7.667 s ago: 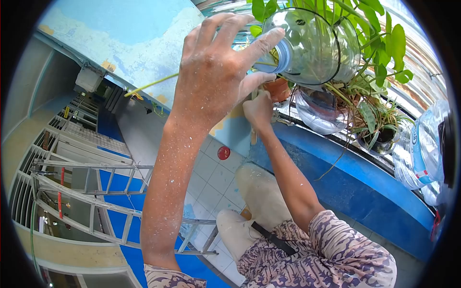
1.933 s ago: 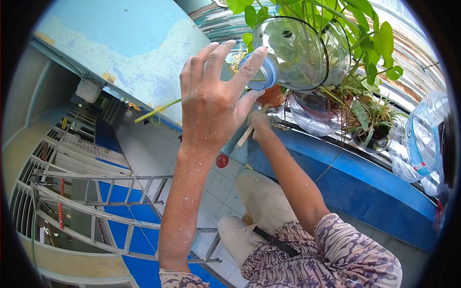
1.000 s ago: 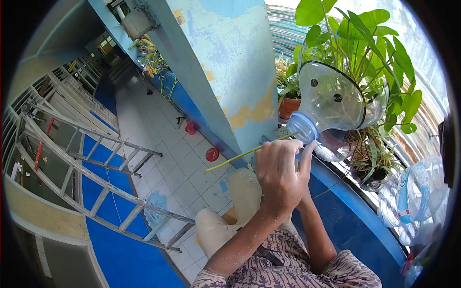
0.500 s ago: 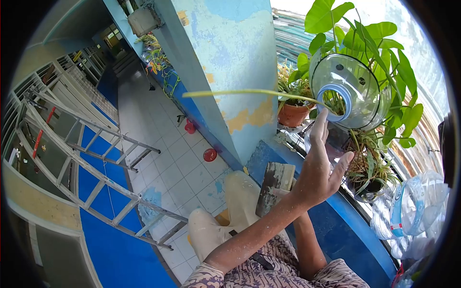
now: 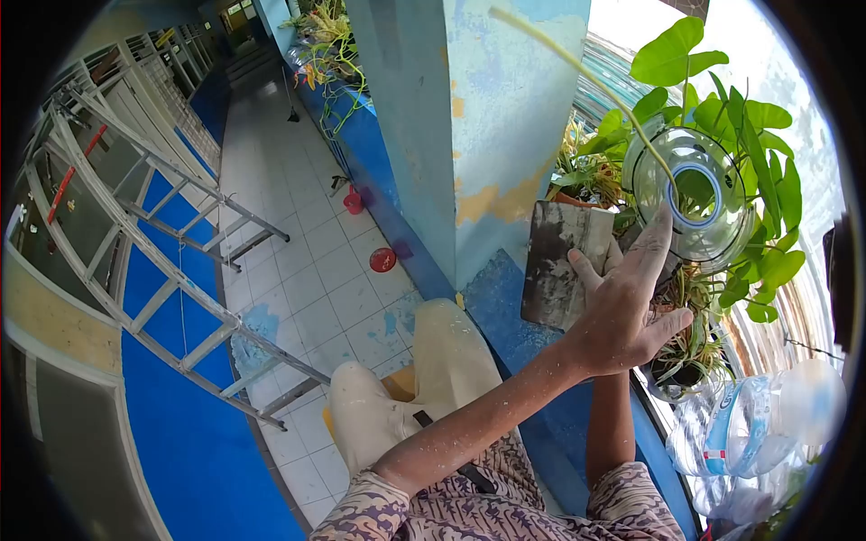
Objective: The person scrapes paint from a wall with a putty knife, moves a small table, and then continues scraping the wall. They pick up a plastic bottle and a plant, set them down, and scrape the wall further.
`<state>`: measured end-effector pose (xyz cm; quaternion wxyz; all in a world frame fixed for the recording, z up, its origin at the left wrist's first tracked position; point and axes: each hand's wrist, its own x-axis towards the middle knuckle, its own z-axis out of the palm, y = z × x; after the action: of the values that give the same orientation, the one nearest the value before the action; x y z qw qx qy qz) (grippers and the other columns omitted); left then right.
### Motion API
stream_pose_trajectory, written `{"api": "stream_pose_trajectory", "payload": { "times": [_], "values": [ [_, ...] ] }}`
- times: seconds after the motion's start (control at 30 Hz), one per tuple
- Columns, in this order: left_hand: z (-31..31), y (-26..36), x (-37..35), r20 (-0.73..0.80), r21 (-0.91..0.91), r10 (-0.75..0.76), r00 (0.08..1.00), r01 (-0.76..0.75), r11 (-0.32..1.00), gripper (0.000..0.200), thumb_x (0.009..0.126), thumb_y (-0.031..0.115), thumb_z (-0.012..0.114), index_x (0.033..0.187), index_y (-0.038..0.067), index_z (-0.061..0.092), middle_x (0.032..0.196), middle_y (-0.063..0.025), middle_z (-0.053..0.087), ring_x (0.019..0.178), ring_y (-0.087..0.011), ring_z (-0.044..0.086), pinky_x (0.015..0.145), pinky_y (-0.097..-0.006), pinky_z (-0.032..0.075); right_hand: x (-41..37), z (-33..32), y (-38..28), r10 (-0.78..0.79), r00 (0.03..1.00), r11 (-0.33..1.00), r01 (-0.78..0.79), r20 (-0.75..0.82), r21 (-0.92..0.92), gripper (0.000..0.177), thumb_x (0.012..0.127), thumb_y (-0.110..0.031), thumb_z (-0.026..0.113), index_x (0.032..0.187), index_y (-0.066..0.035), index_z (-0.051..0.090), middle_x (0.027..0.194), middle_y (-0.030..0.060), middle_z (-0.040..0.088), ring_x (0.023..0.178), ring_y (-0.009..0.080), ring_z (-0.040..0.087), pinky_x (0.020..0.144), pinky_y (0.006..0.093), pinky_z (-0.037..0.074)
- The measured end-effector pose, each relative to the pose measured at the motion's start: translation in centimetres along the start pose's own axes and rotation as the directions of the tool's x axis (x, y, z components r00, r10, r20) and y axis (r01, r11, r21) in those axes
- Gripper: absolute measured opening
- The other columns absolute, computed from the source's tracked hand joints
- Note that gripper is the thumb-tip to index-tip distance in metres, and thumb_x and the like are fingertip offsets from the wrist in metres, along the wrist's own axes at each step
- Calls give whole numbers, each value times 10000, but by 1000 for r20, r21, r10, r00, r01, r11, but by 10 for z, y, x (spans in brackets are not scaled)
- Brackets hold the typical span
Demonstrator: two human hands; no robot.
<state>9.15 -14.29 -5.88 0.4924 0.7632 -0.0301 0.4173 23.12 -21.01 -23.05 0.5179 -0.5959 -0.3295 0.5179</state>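
Note:
My left hand (image 5: 622, 311) is spread, fingers apart, with a fingertip right at the blue-rimmed mouth of a clear plastic bottle planter (image 5: 645, 185). A long pale green stem (image 5: 577, 68) arches out of that mouth toward the upper left. My right forearm (image 5: 612, 428) rises behind my left wrist, which hides most of my right hand. That hand grips a flat, rectangular scraper (image 5: 555, 270) with a dark, smeared face, tilted beside the base of the pillar. Pale specks dot my left forearm.
A pale blue pillar (image 5: 514, 108) with peeling paint stands ahead. Leafy plants (image 5: 776, 194) and a large clear bottle (image 5: 744, 419) line the right side. At left stands a metal ladder (image 5: 158, 302). A red dipper (image 5: 353, 200) and a red round object (image 5: 382, 260) are on the tiled floor.
The scraper has moved up and to the right, close to my left hand. My left fingers have spread apart. The stem now slants more steeply upward, and the view has shifted.

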Motion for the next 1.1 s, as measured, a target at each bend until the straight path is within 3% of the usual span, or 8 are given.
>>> {"api": "stream_pose_trajectory", "payload": {
  "times": [0.17,0.2,0.33,0.43,0.53,0.67,0.97,1.1],
  "values": [
    [-19,-22,-3,54,173,54,997,-62,983,1003,946,204,701,1682,47,38,1685,-337,166,1572,-469,192,1277,-500,196,24,-6,-34,-33,997,997,37,64,-68,379,895,-155,776,1213,25,675,1062,96,735,910,184,695,839,349,550],
    [-24,-22,-5,57,178,48,997,-58,982,978,945,120,667,1700,180,48,1690,-298,199,1557,-470,234,1272,-511,241,29,0,-39,-37,996,996,43,76,-77,385,894,-152,776,1220,23,672,1066,96,735,917,185,695,845,349,550],
    [-56,-34,-8,174,316,0,985,-56,947,956,937,-24,578,1694,303,95,1725,-155,224,1553,-396,294,1276,-494,293,39,13,-46,-70,993,993,79,99,-83,407,890,-142,777,1246,18,664,1083,95,732,941,188,697,868,352,550],
    [-81,-25,-4,276,285,-96,957,14,958,880,925,-33,555,1685,232,199,1717,-105,283,1548,-372,320,1282,-468,283,34,10,-35,-83,993,995,87,82,-46,424,887,-135,778,1266,15,657,1096,94,731,959,191,699,886,354,550],
    [-104,-12,5,418,257,-137,898,28,966,886,946,-62,524,1679,317,204,1683,-206,314,1520,-426,349,1251,-477,310,50,8,-14,-11,997,1000,11,74,3,435,842,-120,757,1239,39,676,1074,105,737,922,186,707,853,332,556],
    [-122,-7,11,468,325,-164,868,4,946,827,948,-57,523,1659,297,292,1689,-156,332,1516,-403,370,1248,-481,321,56,1,-3,76,996,994,-79,48,73,426,772,-139,758,1155,41,714,987,117,745,834,205,709,806,332,563],
    [-125,-30,-41,336,279,-186,923,91,956,550,987,59,658,1523,65,534,1539,-213,544,1392,-327,562,1113,-421,473,73,-2,12,135,990,977,-128,-31,171,436,706,-126,736,1109,41,725,971,123,743,822,221,714,758,355,564],
    [-127,-36,-66,256,342,-201,946,106,934,424,955,100,721,1365,7,661,1291,-195,711,1177,-302,681,973,-386,528,56,-11,26,86,996,977,-85,2,197,419,723,-109,739,1118,28,725,937,150,736,805,281,715,746,379,551]
  ]
}}
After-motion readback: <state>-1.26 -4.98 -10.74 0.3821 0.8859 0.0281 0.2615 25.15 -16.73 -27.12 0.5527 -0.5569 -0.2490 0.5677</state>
